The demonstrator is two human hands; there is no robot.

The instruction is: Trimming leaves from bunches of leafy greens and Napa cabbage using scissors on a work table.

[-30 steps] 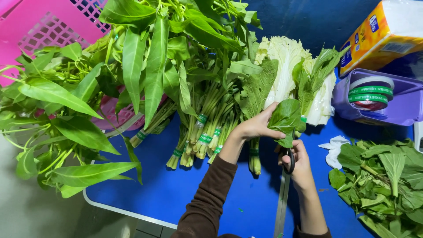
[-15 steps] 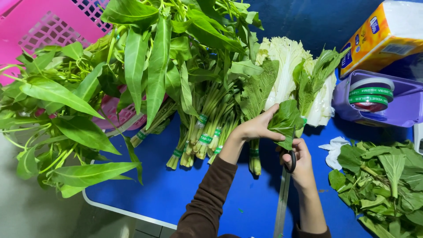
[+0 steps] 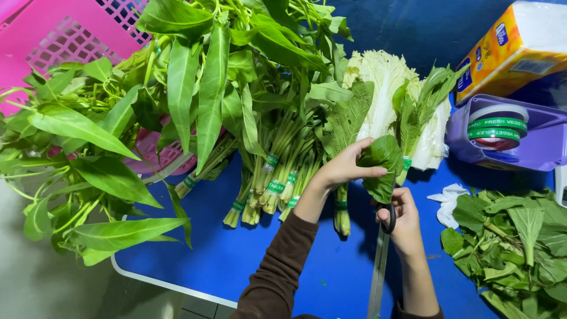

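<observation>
- The left hand (image 3: pixel 345 168), at the frame's centre, is pinching a broad dark green leaf (image 3: pixel 383 165) of a leafy vegetable bundle (image 3: pixel 341 207), fingers grasping it.
- The right hand (image 3: pixel 404 221), just below, is gripping black-handled scissors (image 3: pixel 383 248), fingers clenched through the loops, the blades pointing toward the bottom edge.
- Banded bundles of long-stemmed greens (image 3: pixel 271 177) are lying on the blue bench (image 3: pixel 236 260), left of centre.
- A pale cabbage (image 3: pixel 384 82) is resting above the hands.
- Cut leaves (image 3: pixel 514 248) are piling at the lower right.
- A pink plastic basket (image 3: pixel 65 35) is sitting at the upper left.
</observation>
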